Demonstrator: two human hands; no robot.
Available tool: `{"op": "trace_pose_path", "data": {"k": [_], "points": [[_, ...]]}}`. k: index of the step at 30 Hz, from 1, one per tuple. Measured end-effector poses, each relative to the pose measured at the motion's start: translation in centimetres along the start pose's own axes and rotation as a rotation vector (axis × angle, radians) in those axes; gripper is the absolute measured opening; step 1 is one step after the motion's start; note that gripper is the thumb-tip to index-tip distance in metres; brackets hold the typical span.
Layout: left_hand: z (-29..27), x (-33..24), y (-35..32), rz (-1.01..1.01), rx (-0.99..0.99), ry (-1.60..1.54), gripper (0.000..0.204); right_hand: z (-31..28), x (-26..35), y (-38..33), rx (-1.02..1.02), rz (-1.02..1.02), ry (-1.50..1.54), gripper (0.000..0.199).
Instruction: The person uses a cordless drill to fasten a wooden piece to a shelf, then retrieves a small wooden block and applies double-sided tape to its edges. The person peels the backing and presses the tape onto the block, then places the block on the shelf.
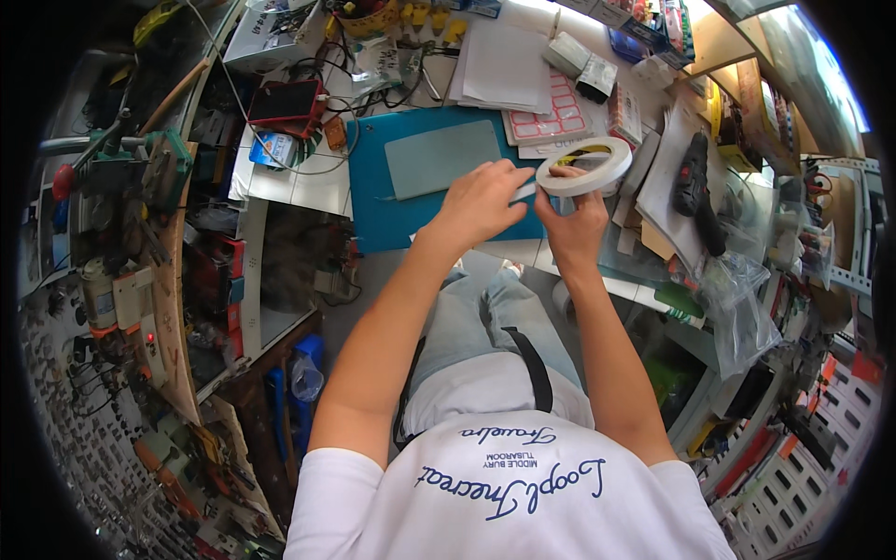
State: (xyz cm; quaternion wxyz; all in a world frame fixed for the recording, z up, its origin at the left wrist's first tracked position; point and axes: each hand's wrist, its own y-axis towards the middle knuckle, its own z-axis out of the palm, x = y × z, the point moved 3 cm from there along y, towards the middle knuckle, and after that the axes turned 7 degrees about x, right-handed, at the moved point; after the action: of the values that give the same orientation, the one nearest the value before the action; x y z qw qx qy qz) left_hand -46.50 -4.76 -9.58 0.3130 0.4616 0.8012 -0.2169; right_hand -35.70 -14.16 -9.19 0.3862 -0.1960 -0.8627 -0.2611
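Note:
My right hand (581, 222) grips a roll of white tape (605, 177), tilted up over the front right of a teal folder (381, 207). Some of its fingers pass through the ring of the roll. My left hand (481, 201) is closed on the loose end of the tape, and a short pale strip (525, 190) runs between the two hands. Beneath and beyond my left hand lies a pale grey-green rectangular sheet (439, 157) on the folder.
A red-edged phone (286, 103) and a small blue box (273, 149) lie left of the folder. Behind are white papers (504, 65) and a red-and-white label sheet (560, 110). A black cordless drill (693, 187) and a clear plastic bag (739, 313) sit at the right.

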Motion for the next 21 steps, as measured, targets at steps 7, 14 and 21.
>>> {"op": "trace_pose_path", "data": {"k": [7, 14, 21], "points": [[0.4, -0.7, -0.3, 0.058, -0.099, 0.154, 0.02, 0.3, -0.6, 0.2, 0.005, -0.002, -0.025, 0.028], [0.8, -0.5, -0.3, 0.08, -0.132, 0.207, 0.017, -0.4, -0.7, 1.0, 0.143, -0.006, -0.071, 0.029], [0.8, -0.6, -0.2, 0.078, -0.106, 0.208, 0.015, -1.0, -0.1, 1.5, 0.232, -0.024, -0.061, 0.03]]}}
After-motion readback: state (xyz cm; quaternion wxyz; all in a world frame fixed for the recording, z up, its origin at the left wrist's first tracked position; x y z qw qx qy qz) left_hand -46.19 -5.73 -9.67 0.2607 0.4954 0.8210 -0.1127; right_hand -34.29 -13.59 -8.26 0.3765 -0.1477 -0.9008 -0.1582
